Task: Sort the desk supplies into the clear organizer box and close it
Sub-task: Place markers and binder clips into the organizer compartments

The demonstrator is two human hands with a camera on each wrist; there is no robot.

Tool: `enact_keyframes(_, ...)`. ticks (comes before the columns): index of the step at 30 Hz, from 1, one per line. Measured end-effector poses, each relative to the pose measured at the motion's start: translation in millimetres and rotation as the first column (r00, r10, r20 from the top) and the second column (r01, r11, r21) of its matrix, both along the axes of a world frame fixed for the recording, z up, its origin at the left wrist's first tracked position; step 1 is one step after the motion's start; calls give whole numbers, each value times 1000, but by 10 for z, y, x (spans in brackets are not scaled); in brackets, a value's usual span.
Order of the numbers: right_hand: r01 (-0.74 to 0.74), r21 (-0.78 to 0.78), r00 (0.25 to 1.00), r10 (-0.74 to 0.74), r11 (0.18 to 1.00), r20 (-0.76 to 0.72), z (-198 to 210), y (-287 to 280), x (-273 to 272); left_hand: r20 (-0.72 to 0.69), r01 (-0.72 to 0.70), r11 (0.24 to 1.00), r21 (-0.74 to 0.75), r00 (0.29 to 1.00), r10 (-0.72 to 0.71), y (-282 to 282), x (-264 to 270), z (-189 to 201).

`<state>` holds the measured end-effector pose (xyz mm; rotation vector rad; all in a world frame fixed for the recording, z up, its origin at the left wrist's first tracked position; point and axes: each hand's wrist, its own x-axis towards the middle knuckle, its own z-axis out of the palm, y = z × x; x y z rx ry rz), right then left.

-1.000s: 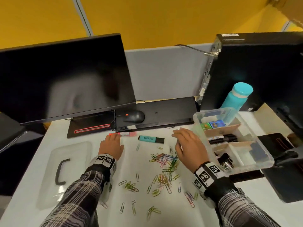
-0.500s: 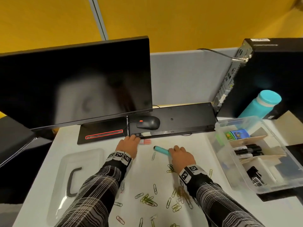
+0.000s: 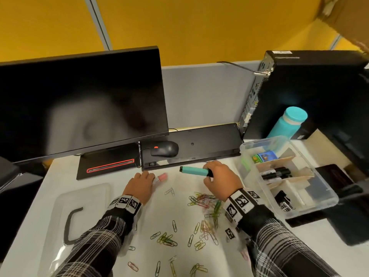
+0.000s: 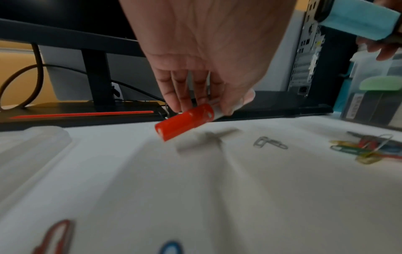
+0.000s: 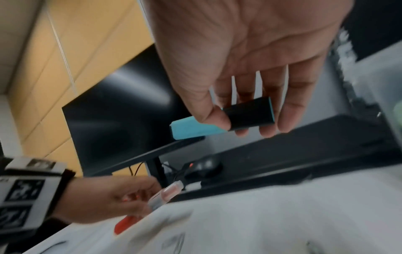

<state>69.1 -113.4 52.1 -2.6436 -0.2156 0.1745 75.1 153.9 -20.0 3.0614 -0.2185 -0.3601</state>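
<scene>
My right hand (image 3: 216,177) (image 5: 245,123) pinches the black cap end of a teal highlighter (image 3: 194,170) (image 5: 195,128) (image 4: 356,22), lifted off the desk just left of the clear organizer box (image 3: 319,204). My left hand (image 3: 140,184) (image 4: 195,101) holds a red highlighter (image 4: 183,122) (image 3: 161,177) (image 5: 169,192) tilted above the white desk in front of the keyboard. Many coloured paper clips (image 3: 203,200) lie scattered on the desk near me. The box's clear lid (image 3: 79,212), with a black handle, lies flat at the left.
The box holds black markers (image 3: 277,173), binder clips (image 3: 282,200) and small coloured items (image 3: 264,156) in divided compartments. A monitor (image 3: 79,102), mouse (image 3: 165,148) and black keyboard (image 3: 199,144) stand behind. A teal bottle (image 3: 287,124) and a PC tower (image 3: 311,92) stand at the right.
My right hand reached to the teal highlighter, took it and lifted it toward the right. My left hand closed on the red highlighter and raised it.
</scene>
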Motion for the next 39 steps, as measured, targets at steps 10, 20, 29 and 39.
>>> enact_keyframes(10,363,-274,929,-367,891,35,522,-1584,148,34,-72,972,-222,996,82,-500,-193,146)
enact_keyframes(20,117,-457,947,-238,882,-217,316,-1924,177,106,-59,975,-216,991,84,-864,-289,178)
enact_keyframes(29,391,-181,915,-403,902,-32,331,-2215,-189,-1,-67,950,-304,998,70,-1155,-474,154)
enact_keyframes(39,438,-180,898,-421,881,130,-207,-2220,-495,262,228,876,-425,957,-123,-2485,-343,849)
